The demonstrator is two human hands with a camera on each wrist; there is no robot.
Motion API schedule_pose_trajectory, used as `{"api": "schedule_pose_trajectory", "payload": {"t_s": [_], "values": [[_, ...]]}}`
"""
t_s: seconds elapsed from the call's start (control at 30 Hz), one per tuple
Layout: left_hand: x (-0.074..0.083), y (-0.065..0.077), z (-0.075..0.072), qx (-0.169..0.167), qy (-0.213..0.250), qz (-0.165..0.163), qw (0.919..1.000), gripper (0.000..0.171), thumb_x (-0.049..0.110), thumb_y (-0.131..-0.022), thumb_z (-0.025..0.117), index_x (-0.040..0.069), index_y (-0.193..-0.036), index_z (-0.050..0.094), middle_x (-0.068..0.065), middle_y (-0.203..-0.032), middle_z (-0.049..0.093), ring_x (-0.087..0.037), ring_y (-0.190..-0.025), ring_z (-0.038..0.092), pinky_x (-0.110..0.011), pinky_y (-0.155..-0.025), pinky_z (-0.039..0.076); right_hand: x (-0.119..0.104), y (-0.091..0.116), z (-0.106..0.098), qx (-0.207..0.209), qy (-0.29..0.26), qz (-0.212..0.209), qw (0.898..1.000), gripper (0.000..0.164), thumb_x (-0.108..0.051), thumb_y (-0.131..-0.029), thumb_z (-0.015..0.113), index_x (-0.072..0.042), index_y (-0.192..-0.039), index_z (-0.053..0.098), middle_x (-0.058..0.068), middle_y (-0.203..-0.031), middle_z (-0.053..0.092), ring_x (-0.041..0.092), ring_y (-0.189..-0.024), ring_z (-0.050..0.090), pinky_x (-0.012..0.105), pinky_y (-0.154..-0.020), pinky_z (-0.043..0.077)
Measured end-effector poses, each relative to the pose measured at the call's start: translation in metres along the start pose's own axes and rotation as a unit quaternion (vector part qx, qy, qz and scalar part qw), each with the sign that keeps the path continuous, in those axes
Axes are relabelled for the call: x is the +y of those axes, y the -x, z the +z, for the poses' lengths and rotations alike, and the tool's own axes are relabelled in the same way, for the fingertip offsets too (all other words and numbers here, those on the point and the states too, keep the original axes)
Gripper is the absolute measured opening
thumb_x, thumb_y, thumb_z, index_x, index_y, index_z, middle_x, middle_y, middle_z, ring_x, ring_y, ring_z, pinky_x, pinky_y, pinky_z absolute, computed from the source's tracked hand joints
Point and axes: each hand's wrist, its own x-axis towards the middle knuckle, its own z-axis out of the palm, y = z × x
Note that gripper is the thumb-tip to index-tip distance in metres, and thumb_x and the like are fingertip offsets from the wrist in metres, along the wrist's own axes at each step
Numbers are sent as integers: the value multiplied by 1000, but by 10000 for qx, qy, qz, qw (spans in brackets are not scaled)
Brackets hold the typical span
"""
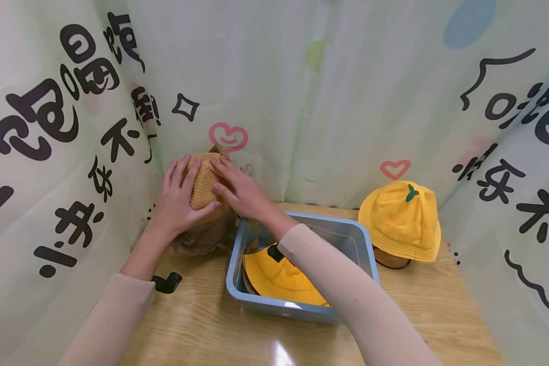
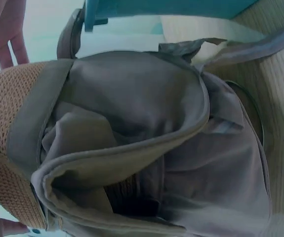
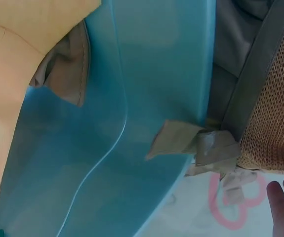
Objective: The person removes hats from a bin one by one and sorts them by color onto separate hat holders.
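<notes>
On the left of the table, a hat [image 1: 203, 184] has a tan woven crown and a drooping grey-brown fabric brim, whose folds fill the left wrist view. My left hand [image 1: 177, 195] rests on the left side of the crown, with its fingers spread and thumb toward the front. From the right, my right hand [image 1: 240, 189] touches the crown with relaxed, nearly straight fingers. In the right wrist view, the woven crown [image 3: 272, 98] shows beside a fabric bow [image 3: 213, 148], with my right fingertips at its lower edge. What supports the hat is hidden under the brim.
A blue plastic bin [image 1: 302, 308] stands right of the hat, with a yellow hat [image 1: 281, 277] inside, partly behind my right forearm. Another yellow hat [image 1: 400, 221] with a green sprout sits on a support at right. Printed curtains [image 1: 274, 101] enclose the wooden table [image 1: 201, 325].
</notes>
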Motion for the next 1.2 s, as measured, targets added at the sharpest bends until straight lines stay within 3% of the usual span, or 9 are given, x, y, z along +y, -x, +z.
{"api": "schedule_pose_trajectory", "payload": {"t_s": [0.47, 0.83, 1.2], "values": [[-20, 2, 13, -635, -50, -261, 9976, 102, 59, -77, 75, 29, -160, 23, -11, -165, 18, -44, -149, 13, -73, -105, 31, 17, -2, 12, -430, 465, 151, 9979, 63, -42, -105, 45, -29, -161, 19, 6, -166, 21, 27, -148, 32, 46, -117, 32], [-30, 4, 19, -590, -39, -204, 9980, 102, 58, -75, 78, 31, -158, 26, -10, -163, 21, -44, -150, 14, -72, -105, 32, 21, 1, 19, -525, 658, 137, 9964, 65, -43, -105, 45, -30, -161, 15, 6, -167, 18, 31, -144, 38, 47, -113, 39], [-35, -2, 20, -595, 263, -168, 9977, 98, 54, -75, 79, 31, -157, 29, -9, -163, 23, -46, -148, 18, -71, -108, 28, 26, 1, 19, -672, 600, 256, 9956, 61, -39, -106, 43, -30, -161, 17, 5, -166, 17, 29, -146, 35, 45, -116, 35]]}}
